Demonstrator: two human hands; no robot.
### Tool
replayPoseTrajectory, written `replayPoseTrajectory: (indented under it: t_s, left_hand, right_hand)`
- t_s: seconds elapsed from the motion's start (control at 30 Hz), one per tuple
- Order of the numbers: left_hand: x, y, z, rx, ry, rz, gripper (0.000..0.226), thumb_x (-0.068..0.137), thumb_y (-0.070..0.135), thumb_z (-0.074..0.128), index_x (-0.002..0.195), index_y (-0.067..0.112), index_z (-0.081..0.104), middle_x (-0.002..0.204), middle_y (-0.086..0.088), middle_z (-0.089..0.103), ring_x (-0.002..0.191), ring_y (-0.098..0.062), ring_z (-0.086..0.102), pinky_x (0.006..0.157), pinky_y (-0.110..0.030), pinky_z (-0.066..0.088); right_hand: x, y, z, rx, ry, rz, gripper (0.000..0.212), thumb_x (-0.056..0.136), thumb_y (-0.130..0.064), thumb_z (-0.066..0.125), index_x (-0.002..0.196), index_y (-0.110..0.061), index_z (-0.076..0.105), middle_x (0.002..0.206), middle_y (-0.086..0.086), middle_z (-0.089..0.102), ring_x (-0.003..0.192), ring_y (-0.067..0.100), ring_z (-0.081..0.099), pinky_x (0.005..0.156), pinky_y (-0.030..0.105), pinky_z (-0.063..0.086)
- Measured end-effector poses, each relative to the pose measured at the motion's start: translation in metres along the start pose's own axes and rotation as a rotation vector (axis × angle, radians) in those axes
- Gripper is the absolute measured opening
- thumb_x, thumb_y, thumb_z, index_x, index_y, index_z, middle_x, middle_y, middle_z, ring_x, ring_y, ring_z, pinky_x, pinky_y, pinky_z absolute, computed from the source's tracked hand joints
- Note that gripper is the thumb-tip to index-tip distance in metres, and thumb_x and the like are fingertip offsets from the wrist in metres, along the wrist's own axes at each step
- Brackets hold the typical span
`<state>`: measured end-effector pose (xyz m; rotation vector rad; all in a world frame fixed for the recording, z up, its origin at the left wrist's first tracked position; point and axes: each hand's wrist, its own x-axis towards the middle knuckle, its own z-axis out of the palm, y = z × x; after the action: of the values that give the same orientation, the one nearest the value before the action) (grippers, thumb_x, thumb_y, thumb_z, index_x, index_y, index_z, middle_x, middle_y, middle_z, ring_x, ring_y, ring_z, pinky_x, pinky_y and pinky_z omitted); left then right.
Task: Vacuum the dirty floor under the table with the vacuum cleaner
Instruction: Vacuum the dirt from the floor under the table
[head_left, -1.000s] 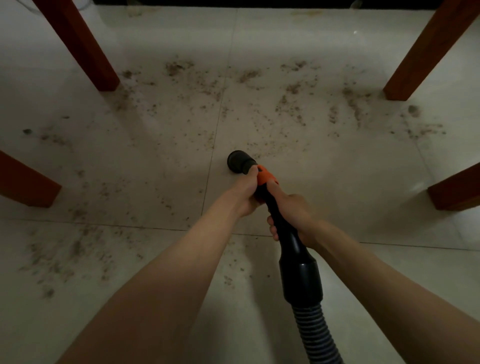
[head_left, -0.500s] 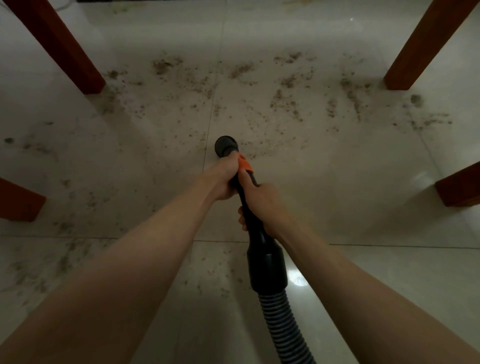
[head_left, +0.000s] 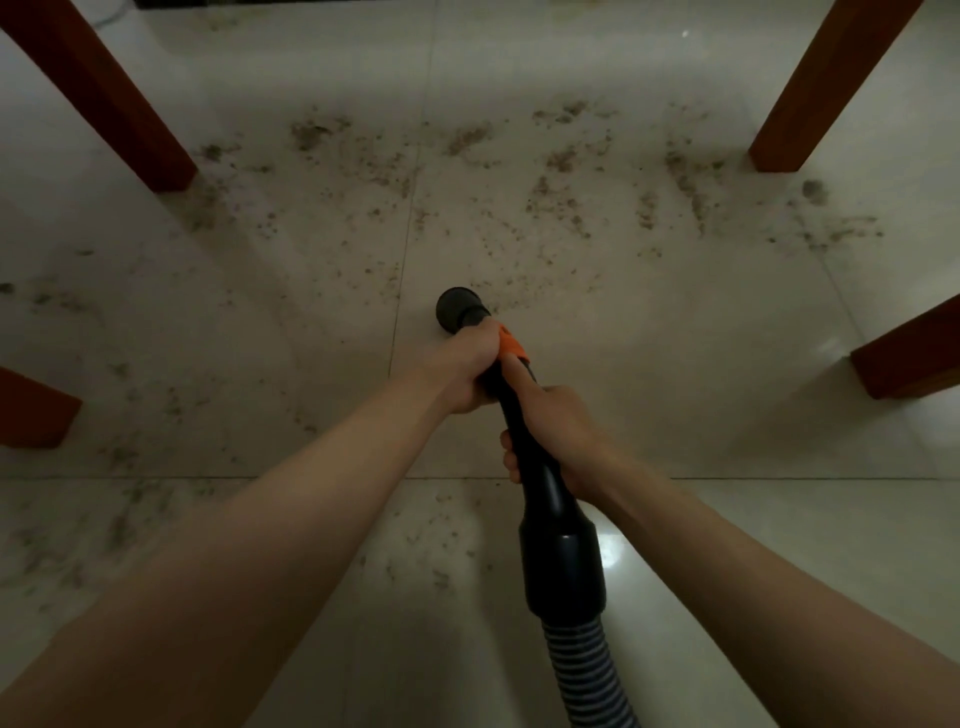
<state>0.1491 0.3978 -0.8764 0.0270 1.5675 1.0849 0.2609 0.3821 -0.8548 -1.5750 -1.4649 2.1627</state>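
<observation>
Black rigid vacuum wand (head_left: 524, 441) runs from lower centre of the frame up to its round nozzle (head_left: 457, 307) at mid-frame on the tiled floor (head_left: 675, 364), ribbed hose (head_left: 584, 670) trailing off the bottom edge. Left hand (head_left: 465, 371) grips near the orange collar (head_left: 511, 349), right hand (head_left: 558, 431) wraps the tube just behind, both clenched. Looks light and stiff, hose floppy; two-hand hold near the tip suits steering toward dirt (head_left: 561, 156) between the wooden table legs (head_left: 826, 88).
</observation>
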Motion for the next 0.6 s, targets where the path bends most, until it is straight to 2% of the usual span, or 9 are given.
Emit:
replayPoseTrajectory:
  t_s: [0.07,0.17,0.3,0.43,0.53,0.6]
  left_hand:
    - [-0.005,-0.003,0.009,0.036,-0.019,0.012,0.043,0.102,0.024,0.027,0.062,0.016,0.040,0.035,0.005,0.043,0.051,-0.012,0.038,0.046,-0.020,0.039]
    - [-0.009,-0.003,0.021,0.037,-0.040,0.020,0.045,0.103,0.025,0.027,0.061,0.014,0.042,0.031,0.006,0.044,0.053,-0.013,0.041,0.051,-0.025,0.039]
    - [-0.009,0.000,0.031,-0.004,-0.027,0.024,0.047,0.103,0.032,0.027,0.063,0.013,0.044,0.036,0.003,0.048,0.054,-0.014,0.044,0.053,-0.025,0.042]
    - [-0.004,0.005,0.030,-0.036,-0.003,0.006,0.039,0.102,0.035,0.030,0.071,0.015,0.043,0.061,-0.001,0.048,0.056,-0.014,0.047,0.053,-0.026,0.044]
    - [0.001,0.009,0.027,-0.071,0.003,0.021,0.044,0.101,0.035,0.032,0.067,0.011,0.047,0.059,-0.002,0.051,0.060,-0.016,0.049,0.061,-0.027,0.047]
    - [0.004,0.012,0.025,-0.117,-0.001,0.026,0.048,0.101,0.037,0.032,0.063,0.012,0.047,0.048,0.000,0.052,0.058,-0.016,0.048,0.064,-0.027,0.046]
  right_hand:
    - [-0.005,0.002,-0.007,0.025,0.009,0.009,0.052,0.093,-0.054,0.048,0.088,-0.003,0.055,0.051,0.010,0.050,0.035,0.019,0.048,0.039,0.025,0.041]
    - [-0.009,0.000,-0.018,0.035,0.031,0.015,0.053,0.092,-0.055,0.048,0.084,-0.003,0.053,0.051,0.009,0.050,0.034,0.019,0.048,0.037,0.024,0.042]
    - [-0.007,-0.004,-0.027,0.012,0.038,0.017,0.056,0.092,-0.057,0.046,0.088,-0.002,0.055,0.054,0.009,0.050,0.037,0.018,0.048,0.039,0.025,0.043]
    - [0.001,-0.008,-0.026,0.023,0.025,0.011,0.056,0.093,-0.056,0.045,0.089,-0.002,0.056,0.053,0.008,0.050,0.037,0.017,0.049,0.040,0.026,0.043]
    - [0.009,-0.014,-0.023,0.031,0.022,0.027,0.057,0.092,-0.057,0.047,0.089,-0.001,0.057,0.052,0.007,0.051,0.037,0.017,0.049,0.039,0.024,0.042]
    - [0.013,-0.019,-0.021,0.047,0.021,0.030,0.056,0.091,-0.058,0.048,0.084,-0.002,0.055,0.053,0.008,0.051,0.035,0.017,0.049,0.038,0.023,0.042]
